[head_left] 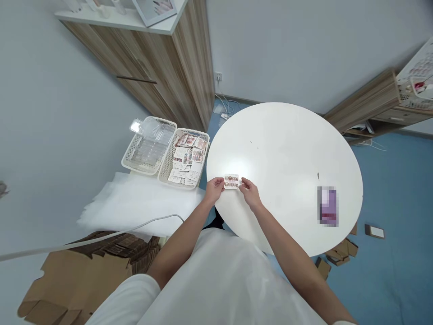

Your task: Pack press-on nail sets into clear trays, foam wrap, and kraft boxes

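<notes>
A small white card of press-on nails [232, 181] is held just above the near left edge of the round white table [287, 149]. My left hand [214, 189] pinches its left end and my right hand [249, 192] pinches its right end. Both hands have their fingers closed on the card. The card shows two rows of small reddish and pale nails.
Left of the table stand two white baskets: one with clear plastic trays [149, 144], one with several nail cards [186, 158]. White foam sheets [135, 203] lie below them, cardboard boxes [77, 280] on the floor. A blurred purple object [327, 206] lies on the table's right side.
</notes>
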Available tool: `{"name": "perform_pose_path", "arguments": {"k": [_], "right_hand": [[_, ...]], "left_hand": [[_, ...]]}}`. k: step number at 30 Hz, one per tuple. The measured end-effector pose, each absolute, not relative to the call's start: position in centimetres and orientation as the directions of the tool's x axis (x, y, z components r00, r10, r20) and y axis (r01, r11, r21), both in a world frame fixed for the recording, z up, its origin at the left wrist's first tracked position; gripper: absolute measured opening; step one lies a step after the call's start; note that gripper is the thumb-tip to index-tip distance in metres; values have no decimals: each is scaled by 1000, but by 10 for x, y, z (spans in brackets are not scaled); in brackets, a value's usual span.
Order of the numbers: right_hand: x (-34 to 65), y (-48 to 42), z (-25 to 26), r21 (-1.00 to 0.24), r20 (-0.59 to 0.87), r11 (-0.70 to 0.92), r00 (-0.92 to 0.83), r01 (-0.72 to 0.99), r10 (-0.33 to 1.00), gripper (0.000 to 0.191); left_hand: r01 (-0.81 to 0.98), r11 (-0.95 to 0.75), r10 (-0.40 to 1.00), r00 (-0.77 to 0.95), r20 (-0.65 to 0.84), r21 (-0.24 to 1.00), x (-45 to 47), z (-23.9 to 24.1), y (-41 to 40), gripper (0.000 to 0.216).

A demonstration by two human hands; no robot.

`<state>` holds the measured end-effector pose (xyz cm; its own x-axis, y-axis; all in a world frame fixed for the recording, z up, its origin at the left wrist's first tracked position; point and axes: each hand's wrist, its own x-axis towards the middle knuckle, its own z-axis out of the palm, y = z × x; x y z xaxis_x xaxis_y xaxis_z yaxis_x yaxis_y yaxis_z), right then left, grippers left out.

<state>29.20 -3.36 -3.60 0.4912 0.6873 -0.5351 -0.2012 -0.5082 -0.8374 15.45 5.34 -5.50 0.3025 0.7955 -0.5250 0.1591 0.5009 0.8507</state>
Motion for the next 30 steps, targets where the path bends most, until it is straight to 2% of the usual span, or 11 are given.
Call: {"name": "perform_pose_path", "arguments": {"k": [5, 10, 16, 21, 30], "right_hand": [[293, -29, -41, -859, -512, -455, 392, -235, 764, 42], [294, -26, -49, -848, -530, -447, 433, -284, 730, 47], [291, -5, -63, -850, -527, -451, 433, -273, 731, 45], [287, 15, -73, -855, -518, -440, 456, -275, 723, 45], [289, 31, -73, -857, -511, -476, 458, -198, 728, 45]], "left_hand": [[181, 493, 793, 310, -525, 851, 156, -58, 59, 19], [198, 474, 798, 315, -514, 858, 156, -65, 64, 20], [399, 262, 884, 265, -385, 879, 159, -76, 82, 25], [569, 90, 894, 315, -318, 818, 165, -75, 102, 26], [710, -9, 829, 399, -392, 704, 169, -81, 118, 41]]}}
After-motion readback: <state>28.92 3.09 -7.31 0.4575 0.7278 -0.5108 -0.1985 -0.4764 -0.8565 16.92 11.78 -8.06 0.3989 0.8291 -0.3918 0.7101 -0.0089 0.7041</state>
